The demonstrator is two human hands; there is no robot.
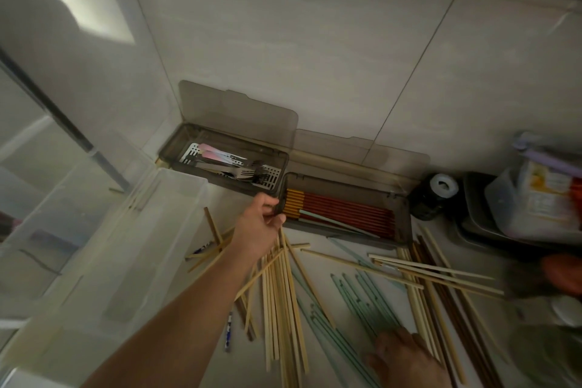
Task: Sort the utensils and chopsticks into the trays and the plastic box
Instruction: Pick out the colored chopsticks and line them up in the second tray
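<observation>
Up front, the left hand (259, 224) reaches across the worktop (318, 261) and pinches the near left corner of the right tray (346, 214), fingers curled on its dark rim. That tray holds red and yellow chopsticks lying lengthwise, with a pale green pair on top. Its smoky lid stands open against the wall (315, 57). The right hand (406, 359) rests low in view, fingers spread flat on the green chopsticks (359, 296) and gripping nothing.

Between the hands, bamboo chopsticks (280, 287) lie scattered over the pale worktop, some crossing each other, and dark brown chopsticks (441, 287) lie to the right. A small blue-patterned stick (228, 332) lies beside the left forearm.

Behind the left hand sits the left tray (226, 161), lid also up, holding forks and pastel-handled utensils on a white slotted insert. To the left stands a clear plastic box (104, 230) with a few bamboo sticks leaning in its far end.

At the right edge, a dark jar (436, 198) and a heap of containers (532, 201) crowd the corner; they are blurred. Large pale tiles with thin grout lines cover the wall, and the light is dim.
</observation>
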